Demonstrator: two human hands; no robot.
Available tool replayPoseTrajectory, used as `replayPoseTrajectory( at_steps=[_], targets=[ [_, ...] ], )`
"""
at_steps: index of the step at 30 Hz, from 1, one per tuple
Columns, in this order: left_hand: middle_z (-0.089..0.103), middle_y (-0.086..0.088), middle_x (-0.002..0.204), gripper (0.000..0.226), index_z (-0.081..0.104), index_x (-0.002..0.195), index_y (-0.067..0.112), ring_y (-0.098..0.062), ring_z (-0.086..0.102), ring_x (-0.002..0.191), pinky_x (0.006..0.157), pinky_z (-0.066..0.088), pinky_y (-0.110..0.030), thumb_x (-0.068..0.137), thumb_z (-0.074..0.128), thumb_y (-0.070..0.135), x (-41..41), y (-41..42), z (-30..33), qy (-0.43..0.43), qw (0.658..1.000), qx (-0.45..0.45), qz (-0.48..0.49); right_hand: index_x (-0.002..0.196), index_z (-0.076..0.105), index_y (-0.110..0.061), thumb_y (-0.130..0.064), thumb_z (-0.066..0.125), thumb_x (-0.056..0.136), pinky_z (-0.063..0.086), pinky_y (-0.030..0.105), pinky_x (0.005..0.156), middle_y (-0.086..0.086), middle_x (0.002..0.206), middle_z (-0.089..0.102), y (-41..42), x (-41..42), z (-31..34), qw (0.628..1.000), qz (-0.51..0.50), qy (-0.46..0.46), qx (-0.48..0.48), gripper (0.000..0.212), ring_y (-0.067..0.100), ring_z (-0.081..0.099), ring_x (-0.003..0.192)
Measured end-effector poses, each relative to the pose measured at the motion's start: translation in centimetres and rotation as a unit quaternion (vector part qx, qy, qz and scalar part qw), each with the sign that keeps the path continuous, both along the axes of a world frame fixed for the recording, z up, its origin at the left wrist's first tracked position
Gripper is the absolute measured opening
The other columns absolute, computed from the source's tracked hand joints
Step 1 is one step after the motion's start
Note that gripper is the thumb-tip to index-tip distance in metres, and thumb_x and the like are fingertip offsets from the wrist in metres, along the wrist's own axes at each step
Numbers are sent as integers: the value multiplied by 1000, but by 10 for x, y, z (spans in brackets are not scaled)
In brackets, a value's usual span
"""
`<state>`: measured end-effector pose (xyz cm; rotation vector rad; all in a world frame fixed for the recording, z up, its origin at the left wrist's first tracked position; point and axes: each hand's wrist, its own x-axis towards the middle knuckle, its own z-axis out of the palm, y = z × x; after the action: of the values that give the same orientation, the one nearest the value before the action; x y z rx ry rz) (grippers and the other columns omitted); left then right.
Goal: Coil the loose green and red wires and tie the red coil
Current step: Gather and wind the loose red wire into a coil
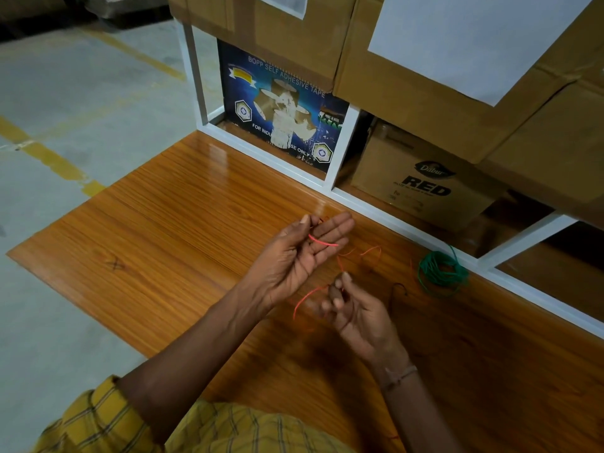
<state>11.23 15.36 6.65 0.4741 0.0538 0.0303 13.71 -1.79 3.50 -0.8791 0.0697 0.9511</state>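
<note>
Head view: your left hand (299,256) is palm-up above the wooden table (183,230), fingers nearly straight and pointing to 1 o'clock. The red wire (322,242) crosses those fingers, with the thumb (299,225) pressing it from the 10 o'clock side, so that's a pinch on the wire rather than a full fist.

Your right hand (354,310) sits at 5 o'clock from the left one, close but not touching. Fingers are curled, thumb and forefinger tips together on the red wire near its upper run. It's motion-blurred, so I can't tell the exact finger placement.

Between and around both hands the red wire runs in loose loops, one arc at 3 o'clock from your left palm, another hanging at 9 o'clock from the right fingers. Not a tidy coil.

Green wire (443,269) is already coiled, lying flat on the table at 3 o'clock from your hands, just beside the white shelf frame (359,204), apart from both hands.

Behind the frame: a tape carton (281,106) and a brown box (421,184) marked RED.
</note>
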Motion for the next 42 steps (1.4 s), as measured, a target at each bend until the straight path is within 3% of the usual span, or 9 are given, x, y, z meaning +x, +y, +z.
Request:
replayPoseTrajectory(
  at_steps=[5,10,14,18,22,28,31,38,42],
  targets=[
    [57,-32,150,23,59,109,4,-45,58,139,111,51,-52,116,37,12,6,4,-3,8,998,33,56,98,63,-5,-35,55,104,54,29,51,8,61,54,-4,-28,-3,980,110,-137,-98,31,10,41,36],
    [72,-17,138,22,46,136,7,-36,69,129,93,60,-36,116,41,14,0,-7,-12,51,962,248,100,112,59,-5,-24,61,99,45,24,46,16,68,68,-9,-33,2,943,181,-239,-146,23,13,54,40],
    [82,-5,115,29,45,143,17,-43,74,112,103,54,-57,117,38,28,-2,2,-24,32,851,507,135,101,57,-3,-20,73,86,56,28,58,15,59,62,-21,-35,7,973,88,-184,-111,27,18,63,50],
    [75,5,87,31,40,148,18,-14,76,96,89,58,-40,118,34,24,-5,19,-26,-9,683,724,98,91,67,1,-28,93,74,60,43,94,10,47,49,-42,-36,10,992,-40,-121,4,43,28,70,69],
    [70,1,74,35,42,148,20,-12,72,76,77,59,-42,117,32,33,-15,30,-23,-15,657,754,-18,121,65,3,-26,84,86,62,44,77,2,46,39,-60,-29,21,990,-35,-95,98,50,19,53,44],
    [45,2,73,29,56,136,23,-10,49,63,77,60,-37,117,38,36,-32,33,-9,-24,732,660,-167,153,43,3,-31,57,106,26,25,40,0,57,24,-69,-1,38,986,49,-104,118,59,11,9,39],
    [38,-5,78,28,63,126,24,-12,42,67,72,58,-35,117,40,36,-39,32,1,-16,753,610,-247,144,53,6,-31,62,103,18,24,42,-4,56,27,-68,16,42,989,48,-104,98,56,7,16,41],
    [29,-1,73,42,54,143,2,-12,17,57,51,16,-27,118,35,30,-53,35,10,-14,853,397,-337,127,59,4,-27,38,113,28,22,39,-6,56,31,-56,48,26,974,31,6,223,39,7,27,39],
    [30,2,71,43,51,146,2,-2,25,51,47,17,-23,117,29,23,-56,35,14,-54,920,216,-324,108,69,-4,-27,45,108,16,22,41,-7,48,30,-43,43,22,996,-11,-82,35,34,6,20,36]
  ],
)
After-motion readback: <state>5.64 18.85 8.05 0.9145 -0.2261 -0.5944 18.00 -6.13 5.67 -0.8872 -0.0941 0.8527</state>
